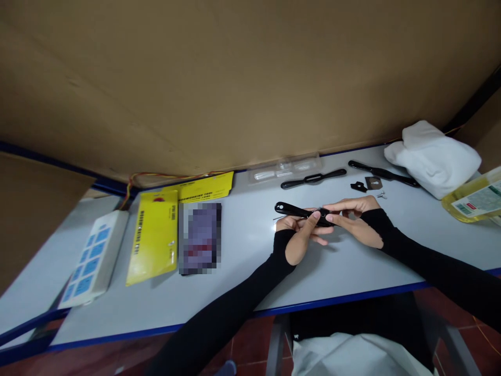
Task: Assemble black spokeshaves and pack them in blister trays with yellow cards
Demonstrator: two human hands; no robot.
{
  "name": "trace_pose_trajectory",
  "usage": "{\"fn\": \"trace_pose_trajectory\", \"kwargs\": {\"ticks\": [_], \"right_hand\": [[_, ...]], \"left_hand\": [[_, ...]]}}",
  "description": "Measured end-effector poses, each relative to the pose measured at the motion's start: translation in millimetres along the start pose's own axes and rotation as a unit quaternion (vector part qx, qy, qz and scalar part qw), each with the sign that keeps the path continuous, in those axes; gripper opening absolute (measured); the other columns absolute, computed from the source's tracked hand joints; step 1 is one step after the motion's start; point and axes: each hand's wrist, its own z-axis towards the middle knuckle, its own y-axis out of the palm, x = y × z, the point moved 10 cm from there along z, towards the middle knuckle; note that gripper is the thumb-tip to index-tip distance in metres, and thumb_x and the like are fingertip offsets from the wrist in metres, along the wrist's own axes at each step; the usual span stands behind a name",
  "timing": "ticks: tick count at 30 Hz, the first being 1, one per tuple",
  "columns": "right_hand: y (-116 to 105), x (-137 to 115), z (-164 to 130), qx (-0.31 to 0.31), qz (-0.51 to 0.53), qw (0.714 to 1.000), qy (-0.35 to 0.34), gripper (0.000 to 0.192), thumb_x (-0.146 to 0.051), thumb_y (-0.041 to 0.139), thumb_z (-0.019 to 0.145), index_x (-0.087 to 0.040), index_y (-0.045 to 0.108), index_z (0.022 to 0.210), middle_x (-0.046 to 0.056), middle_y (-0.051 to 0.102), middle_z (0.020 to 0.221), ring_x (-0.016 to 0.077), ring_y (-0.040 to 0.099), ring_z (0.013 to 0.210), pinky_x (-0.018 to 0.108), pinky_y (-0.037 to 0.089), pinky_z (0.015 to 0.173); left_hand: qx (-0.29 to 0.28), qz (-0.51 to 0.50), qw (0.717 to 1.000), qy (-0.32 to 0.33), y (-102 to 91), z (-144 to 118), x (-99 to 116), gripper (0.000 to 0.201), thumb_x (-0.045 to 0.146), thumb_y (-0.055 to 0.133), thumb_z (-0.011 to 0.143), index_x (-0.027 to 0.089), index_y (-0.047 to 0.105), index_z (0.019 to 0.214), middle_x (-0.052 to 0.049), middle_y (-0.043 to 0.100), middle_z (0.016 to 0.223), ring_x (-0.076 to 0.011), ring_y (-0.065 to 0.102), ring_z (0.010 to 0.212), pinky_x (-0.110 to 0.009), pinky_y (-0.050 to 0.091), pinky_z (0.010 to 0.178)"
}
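My left hand (299,237) and my right hand (358,222) meet over the white table (242,245), both gripping one long black tool body (291,210). Its rounded handle end sticks out to the left of my left hand; the other end is hidden by my fingers. The fingertips of both hands press around its middle section. Black sleeves cover both forearms.
Two more black tool bodies (313,178) (385,173) lie farther back, with a small black piece (358,186), a metal blade (373,183) and screws (381,195). Clear blister packaging (284,168), yellow cards (154,243), white box (96,258), white cloth (432,156) and a bottle (475,198) surround them.
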Motion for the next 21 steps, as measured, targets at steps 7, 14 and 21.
{"fn": "trace_pose_trajectory", "kwargs": {"ticks": [7, 14, 21], "right_hand": [[4, 1, 0, -0.005, -0.016, 1.0, -0.004, 0.024, -0.038, 0.078, 0.08, -0.024, 0.086, 0.098, 0.006, 0.083, 0.092, 0.0151, 0.061, 0.065, 0.029, 0.046, 0.059], [-34, -19, 4, 0.048, -0.195, 0.978, -0.052, 0.019, -0.034, 0.072, 0.09, -0.022, 0.083, 0.099, 0.005, 0.082, 0.094, 0.0173, 0.069, 0.073, 0.029, 0.052, 0.07], [-122, 32, 6, 0.105, -0.532, 0.825, 0.16, 0.02, -0.033, 0.079, 0.085, -0.018, 0.077, 0.098, 0.011, 0.078, 0.095, 0.0239, 0.07, 0.083, 0.032, 0.048, 0.072]], "left_hand": [[0.014, 0.002, 1.0, -0.001, -0.7, -1, 3, 0.059, 0.054, 0.09, 0.07, 0.006, 0.072, 0.099, -0.019, 0.08, 0.085, -0.0375, 0.08, 0.077, -0.037, 0.067, 0.05], [0.073, 0.015, 0.997, 0.001, -22.3, 6, 4, 0.049, 0.049, 0.093, 0.066, 0.011, 0.072, 0.087, -0.017, 0.081, 0.088, -0.0365, 0.08, 0.072, -0.034, 0.064, 0.042], [0.098, 0.067, 0.992, 0.032, -50.0, 20, 21, 0.042, 0.057, 0.091, 0.069, 0.021, 0.071, 0.079, -0.022, 0.079, 0.104, -0.0449, 0.079, 0.085, -0.043, 0.064, 0.048]]}}
